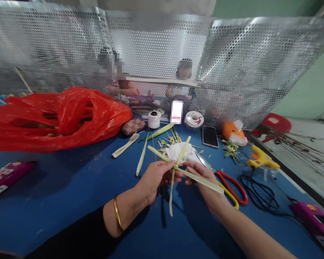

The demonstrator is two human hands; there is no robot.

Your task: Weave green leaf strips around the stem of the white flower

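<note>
Pale green leaf strips (183, 153) cross one another in front of me, joined in a small folded knot at the middle. My left hand (151, 181) pinches them by the knot with thumb and fingers; a gold bangle is on its wrist. My right hand (205, 181) is closed just right of the knot, fingers curled behind the strip that runs out over it. How firmly it grips is partly hidden. Behind the hands lie a crumpled white tissue (174, 150) and several leaf scraps. Scissors (241, 191) with red and yellow handles lie beside my right hand.
A red plastic bag (105, 111) fills the left back. Along the perforated metal screen (156, 43) stand a thread spool (153, 121) and a tape roll (193, 119). A phone (210, 137), a yellow glue gun (263, 159) and its black cable lie right. People sit beyond the screen.
</note>
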